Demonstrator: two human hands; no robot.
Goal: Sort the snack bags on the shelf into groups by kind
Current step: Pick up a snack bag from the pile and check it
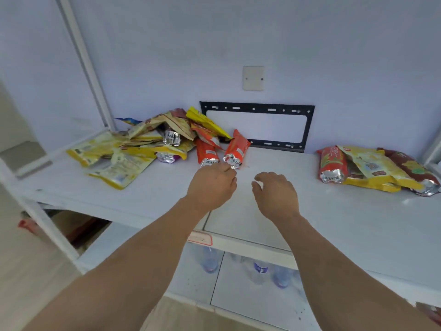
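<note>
A mixed pile of snack bags lies at the shelf's back left: several yellow bags (pixel 112 161), tan ones (pixel 167 125) and two orange bags (pixel 237 149) (pixel 206 152) with silver ends. A smaller group sits at the right: an orange bag (pixel 333 163), a yellow bag (pixel 374 168) and a dark red bag (pixel 415 170). My left hand (pixel 212 185) hovers just in front of the two orange bags, its loosely curled fingertips close to their silver ends and holding nothing. My right hand (pixel 274 194) hangs relaxed above the bare shelf (pixel 334 216), empty.
A black metal bracket (pixel 307 125) is fixed to the wall behind the bags, with a blank wall plate (pixel 253 78) above it. Water bottles (pixel 260 271) stand on the lower level under the shelf. A white upright post (pixel 83 60) rises at the left.
</note>
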